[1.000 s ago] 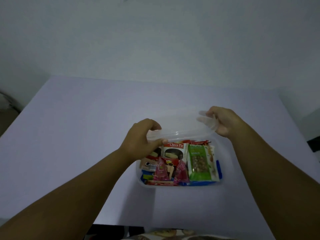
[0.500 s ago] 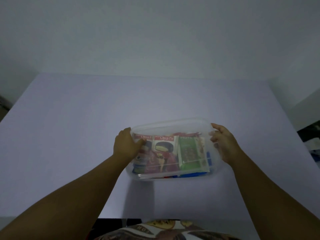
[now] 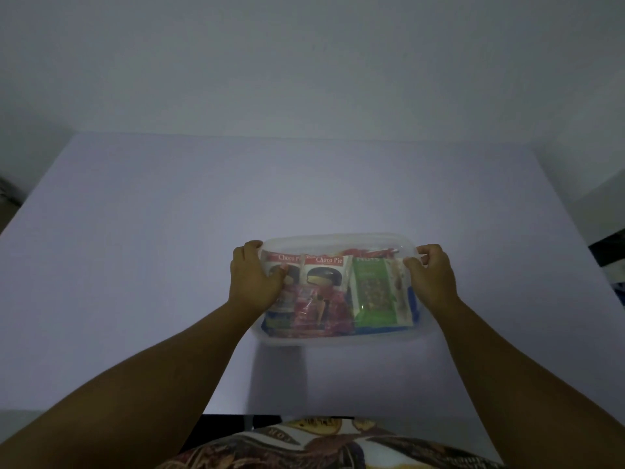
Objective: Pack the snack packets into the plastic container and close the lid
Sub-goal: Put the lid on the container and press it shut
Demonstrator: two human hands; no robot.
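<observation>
A clear plastic container (image 3: 338, 338) sits in the middle of the white table. Its clear lid (image 3: 338, 240) lies flat on top. Through the lid I see two Choco Pie packets (image 3: 326, 272), a green nut packet (image 3: 373, 292) and red packets (image 3: 314, 311) lower left. My left hand (image 3: 253, 279) grips the lid's left end, thumb on top. My right hand (image 3: 431, 275) grips the right end, fingers curled over the rim.
The white table (image 3: 169, 265) stretches around the container on all sides. A plain wall stands behind. A patterned cloth (image 3: 321, 441) lies below the near table edge. A dark object (image 3: 608, 252) shows at the far right.
The lid was tilted above the open container a second ago. It has come down flat over the packets, and both hands have shifted to its left and right ends.
</observation>
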